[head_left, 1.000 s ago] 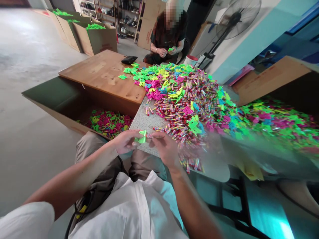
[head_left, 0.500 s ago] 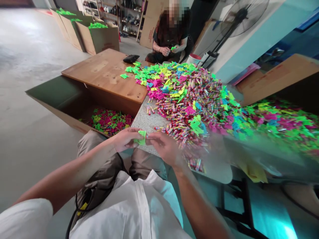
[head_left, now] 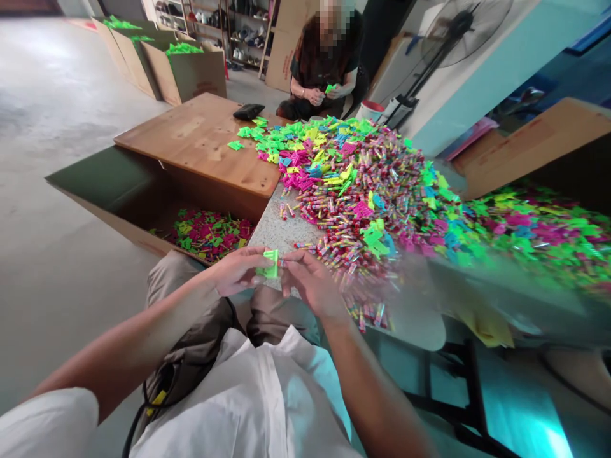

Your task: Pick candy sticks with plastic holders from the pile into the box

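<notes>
My left hand [head_left: 237,270] pinches a small green plastic piece [head_left: 271,263] at the near edge of the speckled table [head_left: 277,230]. My right hand [head_left: 312,283] meets it from the right, fingers closed on a small striped tube [head_left: 282,261] pressed against the green piece. Just beyond my hands lies a big heap of small wrapped tubes [head_left: 356,219] mixed with green, pink, yellow and blue plastic pieces [head_left: 310,146].
An open cardboard box [head_left: 143,197] with several coloured pieces inside stands at my left knee, under a wooden board [head_left: 205,143]. A person [head_left: 324,63] sits at the far end handling a green piece. A standing fan [head_left: 458,32] and more boxes [head_left: 184,70] are behind.
My hands stay together at the table edge; the right fingers have shifted closer against the green piece. The view has wobbled slightly.
</notes>
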The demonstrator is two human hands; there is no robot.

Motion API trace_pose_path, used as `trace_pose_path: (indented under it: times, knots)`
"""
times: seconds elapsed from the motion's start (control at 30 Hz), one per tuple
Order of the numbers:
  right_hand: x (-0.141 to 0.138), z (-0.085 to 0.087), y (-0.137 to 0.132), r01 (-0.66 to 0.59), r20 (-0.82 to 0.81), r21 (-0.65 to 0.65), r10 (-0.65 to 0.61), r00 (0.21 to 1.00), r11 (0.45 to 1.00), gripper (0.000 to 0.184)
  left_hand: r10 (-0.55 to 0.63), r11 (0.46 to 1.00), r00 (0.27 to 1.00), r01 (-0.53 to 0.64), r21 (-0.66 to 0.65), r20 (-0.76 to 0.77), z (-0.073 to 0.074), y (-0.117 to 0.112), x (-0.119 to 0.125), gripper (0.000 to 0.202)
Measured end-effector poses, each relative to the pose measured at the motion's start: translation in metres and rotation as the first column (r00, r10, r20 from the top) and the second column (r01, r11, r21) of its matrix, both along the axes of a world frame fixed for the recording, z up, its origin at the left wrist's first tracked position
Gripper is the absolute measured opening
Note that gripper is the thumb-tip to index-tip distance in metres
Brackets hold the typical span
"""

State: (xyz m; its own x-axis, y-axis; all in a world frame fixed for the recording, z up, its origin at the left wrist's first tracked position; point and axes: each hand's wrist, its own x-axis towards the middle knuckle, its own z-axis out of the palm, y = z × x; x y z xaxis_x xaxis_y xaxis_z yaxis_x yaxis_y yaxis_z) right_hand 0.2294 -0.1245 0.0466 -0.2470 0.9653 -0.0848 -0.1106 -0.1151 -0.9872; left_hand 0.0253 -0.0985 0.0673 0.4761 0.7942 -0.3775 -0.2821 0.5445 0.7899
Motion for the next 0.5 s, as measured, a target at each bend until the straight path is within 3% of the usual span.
trace_pose_path:
  times: [0.2, 0.37, 0.5]
  knots:
    - [0.000, 0.008, -0.011, 0.013, -0.049, 0.058, -0.010, 0.999, 0.998, 0.027, -0.059, 0.989, 0.983, 0.081, -0.121, 0.172, 0.000, -0.010, 0.004, 0.023]
    - [0.004, 0.021, -0.016, -0.011, 0.058, 0.128, 0.003, 0.998, 0.992, 0.027, -0.059, 0.994, 0.997, 0.064, -0.085, 0.053, -0.001, -0.010, 0.003, 0.021]
    - [0.011, 0.027, -0.010, -0.083, 0.289, 0.171, 0.031, 0.957, 0.982, 0.025, -0.012, 0.999, 0.998, 0.010, -0.034, -0.067, -0.004, -0.008, 0.003, 0.019]
